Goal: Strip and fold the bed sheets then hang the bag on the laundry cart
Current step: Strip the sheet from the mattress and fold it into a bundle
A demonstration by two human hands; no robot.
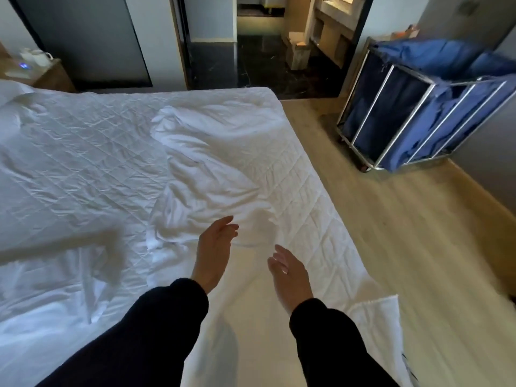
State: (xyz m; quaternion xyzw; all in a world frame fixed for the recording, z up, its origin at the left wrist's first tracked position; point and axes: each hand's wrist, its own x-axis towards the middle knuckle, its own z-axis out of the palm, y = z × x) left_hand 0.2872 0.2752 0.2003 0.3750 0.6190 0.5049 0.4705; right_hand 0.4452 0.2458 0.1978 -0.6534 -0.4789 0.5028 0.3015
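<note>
**My hands are open over the messy bed**

My left hand (215, 247) is low in the middle of the frame. Its fingers are straight and a little apart, and it holds nothing. My right hand (290, 272) is just beside it, a bit lower and to the right. Its fingers are loose and spread too, and it holds nothing. My palms face each other, with a gap between them. Both my arms wear dark long sleeves (156, 331).

The crumpled white bed sheet (201, 174) lies in a heap in the middle of the frame. The near edge of the heap is right by the fingertips of my left hand. I cannot tell if they touch it. The heap rests on the white quilted mattress cover (83, 141), which fills the left and middle of the frame.

The silver metal laundry cart (372, 106) stands at the upper right, well apart from the bed. The blue cloth bag (435, 88) sits inside it, with its top draped over the rails.

The pale wooden floor (391, 219) runs down the right side. At the upper left is a small wooden bedside table (53, 74) with a white kettle (36, 57) on it.
</note>
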